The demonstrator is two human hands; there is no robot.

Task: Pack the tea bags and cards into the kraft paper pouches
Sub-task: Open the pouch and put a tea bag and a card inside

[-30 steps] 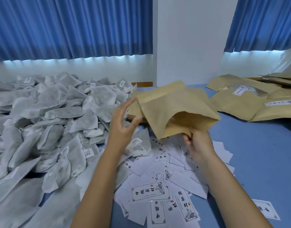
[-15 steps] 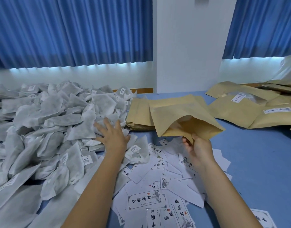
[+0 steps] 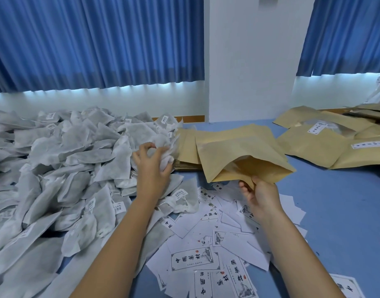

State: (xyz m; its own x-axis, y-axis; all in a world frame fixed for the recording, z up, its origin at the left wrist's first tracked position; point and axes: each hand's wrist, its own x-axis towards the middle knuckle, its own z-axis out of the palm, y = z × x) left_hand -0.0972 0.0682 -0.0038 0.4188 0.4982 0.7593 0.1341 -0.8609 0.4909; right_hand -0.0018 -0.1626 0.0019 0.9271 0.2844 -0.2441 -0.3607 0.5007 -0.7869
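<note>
A big heap of grey-white tea bags (image 3: 66, 168) covers the left half of the blue table. My left hand (image 3: 151, 166) is at the heap's right edge, fingers curled around a crumpled tea bag (image 3: 163, 152). My right hand (image 3: 261, 195) pinches the lower lip of an open kraft paper pouch (image 3: 240, 155), held above the table with its mouth facing me. White printed cards (image 3: 206, 244) lie scattered under and in front of both hands.
A flat stack of empty kraft pouches (image 3: 185, 145) lies behind the held pouch. Several filled, labelled pouches (image 3: 326, 143) are piled at the right. Bare blue table (image 3: 346, 222) shows at the right. A white pillar and blue curtains stand behind.
My left hand dropped from the pouch onto the tea bag heap, and its fingers have now closed on a tea bag. The right hand keeps holding the pouch, slightly lower.
</note>
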